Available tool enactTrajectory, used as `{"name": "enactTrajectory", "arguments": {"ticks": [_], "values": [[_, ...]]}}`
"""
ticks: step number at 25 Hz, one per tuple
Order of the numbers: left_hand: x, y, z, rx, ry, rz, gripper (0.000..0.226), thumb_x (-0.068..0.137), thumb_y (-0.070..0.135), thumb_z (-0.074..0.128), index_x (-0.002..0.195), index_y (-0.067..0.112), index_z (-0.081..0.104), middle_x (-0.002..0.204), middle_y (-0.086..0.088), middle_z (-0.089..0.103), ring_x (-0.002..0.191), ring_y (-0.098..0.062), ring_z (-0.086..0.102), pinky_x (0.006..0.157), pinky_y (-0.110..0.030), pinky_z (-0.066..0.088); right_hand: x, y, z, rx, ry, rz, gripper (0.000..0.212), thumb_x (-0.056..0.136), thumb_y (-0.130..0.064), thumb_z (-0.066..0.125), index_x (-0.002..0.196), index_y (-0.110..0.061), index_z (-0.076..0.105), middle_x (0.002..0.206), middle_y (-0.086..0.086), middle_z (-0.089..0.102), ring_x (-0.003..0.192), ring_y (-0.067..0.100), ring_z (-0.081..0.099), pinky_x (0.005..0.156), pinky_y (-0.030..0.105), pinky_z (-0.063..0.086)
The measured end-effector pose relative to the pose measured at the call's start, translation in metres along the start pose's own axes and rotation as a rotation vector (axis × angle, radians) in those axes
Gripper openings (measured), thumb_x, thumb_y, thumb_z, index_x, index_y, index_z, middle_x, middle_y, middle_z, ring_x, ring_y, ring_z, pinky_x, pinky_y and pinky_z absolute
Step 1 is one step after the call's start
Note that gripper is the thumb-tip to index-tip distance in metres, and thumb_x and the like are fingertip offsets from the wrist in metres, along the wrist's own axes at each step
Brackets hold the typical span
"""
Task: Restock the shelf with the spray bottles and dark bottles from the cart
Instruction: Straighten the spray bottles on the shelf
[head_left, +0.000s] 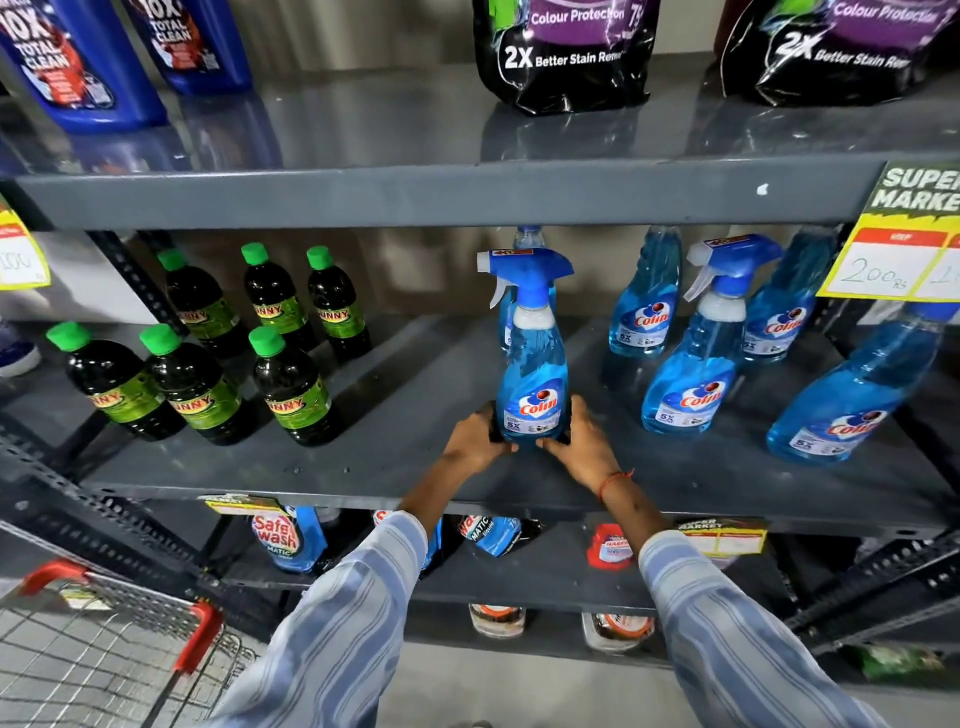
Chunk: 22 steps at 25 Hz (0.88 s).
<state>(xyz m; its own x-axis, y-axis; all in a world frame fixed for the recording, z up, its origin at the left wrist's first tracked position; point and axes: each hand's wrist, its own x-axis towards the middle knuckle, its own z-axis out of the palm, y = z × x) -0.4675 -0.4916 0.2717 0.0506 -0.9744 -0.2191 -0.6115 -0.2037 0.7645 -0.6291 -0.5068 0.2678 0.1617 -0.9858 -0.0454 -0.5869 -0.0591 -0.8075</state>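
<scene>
A blue spray bottle stands upright on the middle grey shelf, near its front. My left hand and my right hand grip its base from either side. Another blue bottle stands close behind it. Several more blue spray bottles stand to the right on the same shelf. Several dark bottles with green caps stand in two rows at the left. The wire cart with red trim is at the lower left; I cannot see what it holds.
The upper shelf carries blue detergent bottles and black refill pouches. A yellow price tag hangs at the right. The lower shelf holds detergent pouches and a red-capped item. Bare shelf lies between the dark and blue bottles.
</scene>
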Motion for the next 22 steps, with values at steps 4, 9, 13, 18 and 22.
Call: {"name": "enactTrajectory", "arguments": {"ticks": [4, 9, 13, 18, 22], "values": [[-0.021, 0.025, 0.01, 0.304, 0.178, -0.121, 0.045, 0.076, 0.022, 0.068, 0.111, -0.001, 0.053, 0.115, -0.021, 0.064, 0.106, -0.038, 0.06, 0.088, -0.041, 0.05, -0.004, -0.002, -0.012, -0.162, -0.021, 0.11, 0.074, 0.079, -0.019, 0.068, 0.139, -0.006, 0.027, 0.145, 0.018, 0.039, 0.133, 0.032, 0.038, 0.11, 0.04, 0.034], [-0.024, 0.062, 0.044, 0.31, 0.079, -0.041, 0.039, 0.078, 0.03, 0.063, 0.103, 0.0, 0.061, 0.104, -0.022, 0.066, 0.098, -0.039, 0.061, 0.082, -0.041, 0.052, -0.029, 0.002, -0.042, -0.008, 0.338, 0.028, 0.026, 0.082, -0.013, 0.063, 0.106, -0.004, 0.063, 0.105, 0.017, 0.072, 0.098, 0.029, 0.066, 0.084, 0.019, 0.047], [-0.006, 0.096, 0.096, 0.244, 0.064, 0.143, 0.026, 0.08, 0.018, 0.06, 0.101, 0.002, 0.064, 0.105, -0.025, 0.068, 0.1, -0.041, 0.061, 0.084, -0.046, 0.05, -0.041, 0.033, -0.065, 0.227, 0.667, 0.012, 0.016, 0.082, -0.001, 0.058, 0.097, 0.004, 0.062, 0.101, 0.027, 0.067, 0.086, 0.024, 0.062, 0.07, -0.002, 0.041], [0.025, 0.112, 0.125, -0.035, -0.032, 0.216, 0.065, 0.069, 0.02, 0.076, 0.123, 0.005, 0.045, 0.123, -0.021, 0.061, 0.111, -0.033, 0.058, 0.091, -0.042, 0.048, -0.02, 0.084, -0.093, 0.218, 0.563, 0.178, 0.063, 0.077, -0.008, 0.068, 0.13, 0.004, 0.037, 0.134, 0.027, 0.043, 0.126, 0.038, 0.043, 0.109, 0.04, 0.036], [0.047, 0.109, 0.134, -0.088, -0.096, 0.19, 0.065, 0.072, 0.017, 0.073, 0.128, 0.007, 0.041, 0.128, -0.019, 0.059, 0.115, -0.03, 0.058, 0.098, -0.044, 0.048, -0.01, 0.095, -0.108, 0.18, 0.339, 0.182, 0.066, 0.077, -0.007, 0.068, 0.132, 0.001, 0.032, 0.138, 0.023, 0.044, 0.127, 0.034, 0.044, 0.109, 0.043, 0.037]]}}
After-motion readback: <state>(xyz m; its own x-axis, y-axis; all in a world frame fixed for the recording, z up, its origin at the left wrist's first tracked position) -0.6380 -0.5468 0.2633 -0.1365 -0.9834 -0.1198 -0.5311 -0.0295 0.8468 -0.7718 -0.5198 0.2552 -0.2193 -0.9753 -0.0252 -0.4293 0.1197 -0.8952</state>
